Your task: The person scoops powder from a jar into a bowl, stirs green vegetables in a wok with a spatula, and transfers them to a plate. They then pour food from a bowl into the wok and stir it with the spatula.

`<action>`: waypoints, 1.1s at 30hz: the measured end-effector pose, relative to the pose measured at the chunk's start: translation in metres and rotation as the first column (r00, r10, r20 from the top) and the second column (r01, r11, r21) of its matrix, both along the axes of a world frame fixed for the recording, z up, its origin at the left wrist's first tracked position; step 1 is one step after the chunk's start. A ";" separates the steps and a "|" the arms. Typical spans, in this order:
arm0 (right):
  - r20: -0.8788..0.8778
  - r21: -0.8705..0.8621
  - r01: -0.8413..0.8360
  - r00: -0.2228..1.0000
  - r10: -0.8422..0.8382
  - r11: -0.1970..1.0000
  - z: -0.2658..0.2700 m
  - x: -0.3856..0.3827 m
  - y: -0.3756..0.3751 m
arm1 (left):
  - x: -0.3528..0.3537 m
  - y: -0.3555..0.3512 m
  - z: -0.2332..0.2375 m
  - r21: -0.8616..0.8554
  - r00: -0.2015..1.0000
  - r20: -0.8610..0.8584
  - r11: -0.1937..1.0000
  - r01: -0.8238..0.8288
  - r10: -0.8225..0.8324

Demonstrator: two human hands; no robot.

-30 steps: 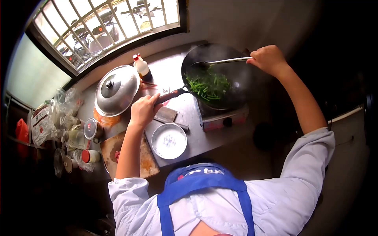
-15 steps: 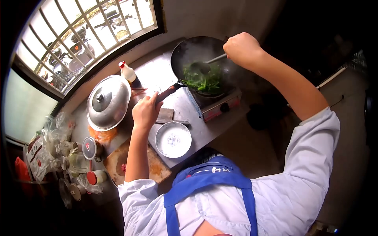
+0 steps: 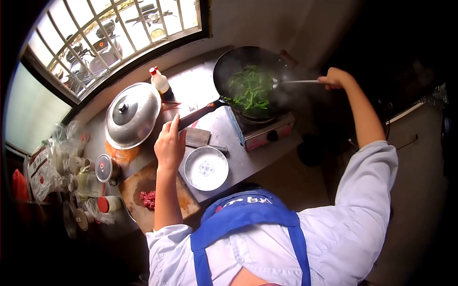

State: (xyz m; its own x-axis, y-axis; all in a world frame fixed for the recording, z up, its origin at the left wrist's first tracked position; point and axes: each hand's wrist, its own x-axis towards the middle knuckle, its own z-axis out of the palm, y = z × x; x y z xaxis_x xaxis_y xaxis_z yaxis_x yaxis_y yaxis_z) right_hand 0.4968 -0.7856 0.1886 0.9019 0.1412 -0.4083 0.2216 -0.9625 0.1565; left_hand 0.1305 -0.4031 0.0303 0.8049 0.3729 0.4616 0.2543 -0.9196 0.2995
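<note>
My left hand (image 3: 169, 148) is at the end of the wok's long handle (image 3: 198, 115), which lies between its index finger and thumb. The dark wok (image 3: 226, 62) sits on a portable gas stove (image 3: 267, 137), with cut green vegetables (image 3: 251, 88) steaming inside. In my right hand (image 3: 335, 78) is the pale handle of a wok spatula (image 3: 299, 81); its head is at the right side of the vegetables, within the wok. Close to my left hand lie a cleaver (image 3: 197, 137) and a white patterned bowl (image 3: 206, 168).
A metal lid (image 3: 132, 116) and white-and-dark bottles (image 3: 161, 83) stand along the window side. Chopped red meat (image 3: 148, 199) lies on a wooden board (image 3: 131, 186) under my left forearm. Jars (image 3: 109, 204) and plastic bags (image 3: 50, 167) crowd the left.
My right hand has moved right and down, drawing the spatula from the middle of the vegetables to their right side. My left hand has shifted back toward the handle's end. More meat shows.
</note>
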 end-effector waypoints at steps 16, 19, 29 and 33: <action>0.358 -0.081 -0.153 0.918 0.172 0.985 0.066 -0.030 0.019 | 0.004 -0.002 -0.003 0.026 1.000 -0.002 0.999 -0.022 0.022; 0.323 -0.104 -0.147 0.930 0.174 0.984 0.038 0.025 0.023 | 0.003 -0.005 -0.001 0.020 0.999 -0.022 0.999 -0.045 0.045; 0.504 -0.260 -0.671 0.520 0.690 0.695 0.040 -0.058 0.063 | 0.003 -0.001 0.003 0.004 0.998 -0.065 1.000 -0.001 0.001; 0.509 -0.503 -0.657 0.300 0.806 0.562 0.071 -0.140 0.045 | 0.003 0.000 -0.002 -0.005 1.000 -0.024 1.000 0.015 -0.015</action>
State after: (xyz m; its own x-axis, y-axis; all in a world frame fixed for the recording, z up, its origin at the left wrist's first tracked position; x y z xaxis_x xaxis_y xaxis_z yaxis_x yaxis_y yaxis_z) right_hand 0.3564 -0.7407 0.2595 0.4606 0.8816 0.1032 0.5905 -0.3912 0.7059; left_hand 0.1331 -0.4029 0.0284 0.8212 0.3632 0.4401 0.2478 -0.9218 0.2982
